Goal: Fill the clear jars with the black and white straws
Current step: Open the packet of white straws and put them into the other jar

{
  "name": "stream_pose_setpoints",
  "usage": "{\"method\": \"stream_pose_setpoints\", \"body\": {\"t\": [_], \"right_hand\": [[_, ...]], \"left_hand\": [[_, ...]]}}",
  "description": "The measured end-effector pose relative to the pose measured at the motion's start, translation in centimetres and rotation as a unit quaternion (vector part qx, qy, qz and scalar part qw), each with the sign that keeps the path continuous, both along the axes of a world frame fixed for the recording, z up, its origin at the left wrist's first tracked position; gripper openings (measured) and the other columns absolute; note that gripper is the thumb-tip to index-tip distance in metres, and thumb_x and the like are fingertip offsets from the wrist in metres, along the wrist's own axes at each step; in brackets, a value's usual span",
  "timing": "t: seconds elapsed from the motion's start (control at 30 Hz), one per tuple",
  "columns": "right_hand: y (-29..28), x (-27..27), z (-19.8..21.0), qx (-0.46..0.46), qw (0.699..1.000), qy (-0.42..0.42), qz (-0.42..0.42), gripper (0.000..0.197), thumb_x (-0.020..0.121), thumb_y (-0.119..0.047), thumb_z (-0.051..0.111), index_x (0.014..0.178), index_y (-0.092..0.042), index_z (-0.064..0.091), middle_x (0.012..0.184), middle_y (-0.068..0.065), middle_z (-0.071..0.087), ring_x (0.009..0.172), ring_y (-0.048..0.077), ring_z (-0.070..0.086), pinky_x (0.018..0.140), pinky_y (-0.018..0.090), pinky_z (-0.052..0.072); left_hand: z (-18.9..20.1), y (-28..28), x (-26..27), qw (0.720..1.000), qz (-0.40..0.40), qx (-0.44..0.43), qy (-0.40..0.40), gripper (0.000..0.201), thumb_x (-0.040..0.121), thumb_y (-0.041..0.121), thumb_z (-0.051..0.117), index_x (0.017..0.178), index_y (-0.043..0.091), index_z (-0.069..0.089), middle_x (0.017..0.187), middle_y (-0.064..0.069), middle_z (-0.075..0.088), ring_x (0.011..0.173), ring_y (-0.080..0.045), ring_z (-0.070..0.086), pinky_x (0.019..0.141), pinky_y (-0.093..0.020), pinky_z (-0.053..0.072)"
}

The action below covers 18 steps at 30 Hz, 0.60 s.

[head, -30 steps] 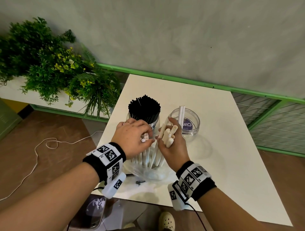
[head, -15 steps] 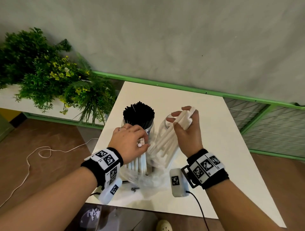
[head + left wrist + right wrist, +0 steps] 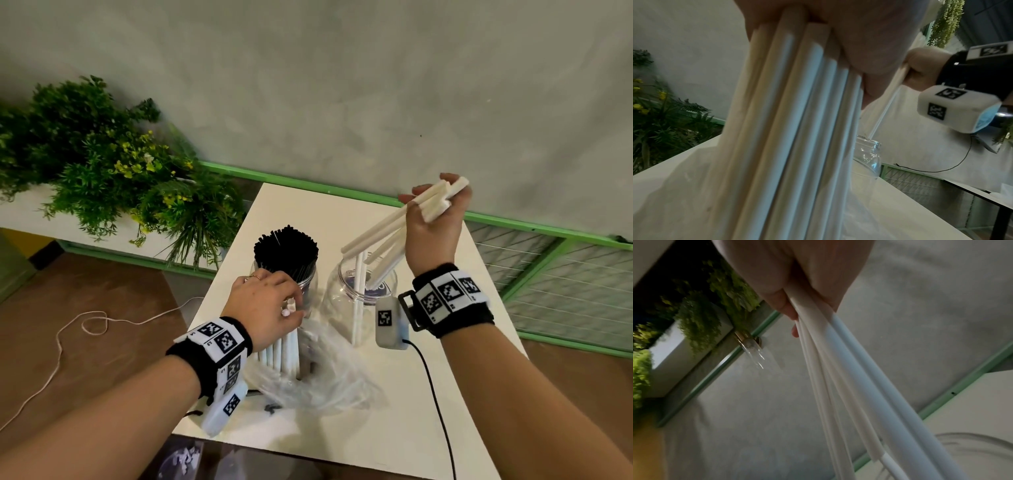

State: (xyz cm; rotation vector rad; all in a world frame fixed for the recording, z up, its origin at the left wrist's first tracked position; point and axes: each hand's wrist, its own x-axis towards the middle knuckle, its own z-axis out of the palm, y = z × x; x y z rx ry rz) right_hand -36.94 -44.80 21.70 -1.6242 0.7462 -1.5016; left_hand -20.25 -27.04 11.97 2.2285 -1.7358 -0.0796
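Two clear jars stand on the white table point(image 3: 428, 404). The left jar point(image 3: 306, 286) is packed with black straws point(image 3: 286, 248). The right jar point(image 3: 346, 301) holds a white straw point(image 3: 359, 298). My right hand point(image 3: 433, 219) is raised above the right jar and grips a handful of white straws point(image 3: 387, 228) that slant down with their lower ends over the jar mouth. My left hand point(image 3: 265, 308) grips the top of an upright bundle of white straws point(image 3: 282, 349) standing in a crumpled clear plastic bag point(image 3: 318, 380). In the left wrist view the bundle point(image 3: 789, 129) fills the frame.
A planter of green plants point(image 3: 102, 171) sits left of the table. A green rail point(image 3: 342, 192) runs behind along the grey wall. A white cord point(image 3: 82, 325) lies on the brown floor. A black cable point(image 3: 435, 394) hangs from my right wrist unit across the table.
My right hand has pulled a handful of white straws out of the bundle and lifted it up and to the right, over the right jar. My left hand stays on the bundle.
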Motion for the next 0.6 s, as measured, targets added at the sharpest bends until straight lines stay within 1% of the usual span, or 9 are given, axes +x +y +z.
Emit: {"method": "stream_pose_setpoints", "body": {"t": [0.07,0.17,0.23,0.3,0.37,0.47,0.5,0.57,0.6], "right_hand": [[-0.7,-0.2,-0.9,0.010,1.000,0.016,-0.004,0.049,0.088,0.009,0.047,0.114,-0.032,0.036,0.099,-0.002,0.061,0.091,0.020,0.069,0.091,0.040,0.052],[-1.3,-0.6,-2.3,0.013,0.999,0.036,-0.004,0.049,0.090,0.006,0.050,0.113,-0.036,0.038,0.101,-0.003,0.063,0.092,0.016,0.070,0.090,0.033,0.053],[-1.7,-0.7,-3.5,0.022,0.998,0.060,0.004,0.045,0.091,0.004,0.051,0.116,-0.032,0.039,0.102,-0.001,0.064,0.092,0.014,0.070,0.088,0.029,0.053],[-2.0,-0.5,-5.0,0.044,0.996,0.081,0.019,0.042,0.091,0.002,0.052,0.117,-0.028,0.040,0.104,0.000,0.064,0.092,0.011,0.070,0.085,0.027,0.053],[-2.3,-0.1,-6.4,0.069,0.991,0.107,0.037,0.040,0.091,0.001,0.053,0.116,-0.026,0.041,0.103,0.000,0.065,0.091,0.010,0.069,0.082,0.026,0.054],[-2.9,0.2,-8.7,0.081,0.973,0.210,0.054,0.036,0.091,-0.005,0.056,0.118,-0.025,0.045,0.094,-0.003,0.065,0.085,0.015,0.067,0.071,0.029,0.056],[-3.1,0.2,-9.3,0.080,0.964,0.247,0.052,0.033,0.091,-0.008,0.058,0.117,-0.024,0.048,0.090,-0.004,0.064,0.081,0.018,0.064,0.065,0.027,0.055],[-3.6,0.1,-10.4,0.089,0.955,0.282,0.027,0.027,0.091,-0.010,0.060,0.115,-0.020,0.052,0.087,0.000,0.060,0.074,0.021,0.058,0.054,0.013,0.046],[-4.0,0.0,-10.8,0.101,0.954,0.281,0.010,0.024,0.091,-0.011,0.060,0.113,-0.018,0.054,0.089,0.001,0.059,0.075,0.020,0.056,0.052,0.009,0.040]], "left_hand": [[-0.1,0.0,-0.1,1.000,0.003,-0.006,0.004,0.040,0.070,0.064,0.033,0.086,0.037,0.059,0.103,0.022,0.055,0.097,-0.013,0.047,0.076,-0.031,0.028],[-0.1,-0.1,-0.1,1.000,0.005,-0.007,0.006,0.039,0.070,0.063,0.034,0.086,0.037,0.058,0.103,0.022,0.056,0.100,-0.013,0.048,0.078,-0.033,0.032],[-0.1,-0.1,-0.1,1.000,0.006,-0.011,0.011,0.037,0.071,0.062,0.035,0.085,0.037,0.058,0.103,0.022,0.056,0.100,-0.013,0.048,0.079,-0.033,0.033],[-0.1,-0.1,-0.2,1.000,0.008,-0.011,0.014,0.036,0.071,0.062,0.037,0.085,0.037,0.059,0.102,0.021,0.056,0.100,-0.014,0.049,0.079,-0.034,0.035],[-0.1,-0.1,-0.3,1.000,0.010,-0.015,0.016,0.035,0.071,0.061,0.038,0.085,0.037,0.059,0.102,0.021,0.057,0.098,-0.015,0.050,0.080,-0.035,0.038],[0.0,-0.2,-0.4,1.000,0.016,-0.006,0.013,0.035,0.071,0.061,0.037,0.085,0.037,0.058,0.102,0.021,0.056,0.099,-0.014,0.049,0.081,-0.034,0.037],[0.1,-0.2,-0.4,1.000,0.018,0.000,0.012,0.037,0.071,0.061,0.035,0.086,0.036,0.058,0.103,0.021,0.056,0.099,-0.014,0.048,0.081,-0.034,0.037],[0.1,-0.2,-0.4,1.000,0.022,0.010,0.011,0.040,0.070,0.063,0.032,0.088,0.036,0.057,0.104,0.021,0.055,0.100,-0.012,0.046,0.083,-0.034,0.036],[0.1,-0.2,-0.4,1.000,0.024,0.013,0.012,0.041,0.071,0.063,0.032,0.089,0.036,0.057,0.104,0.021,0.054,0.100,-0.012,0.046,0.084,-0.034,0.036]]}}
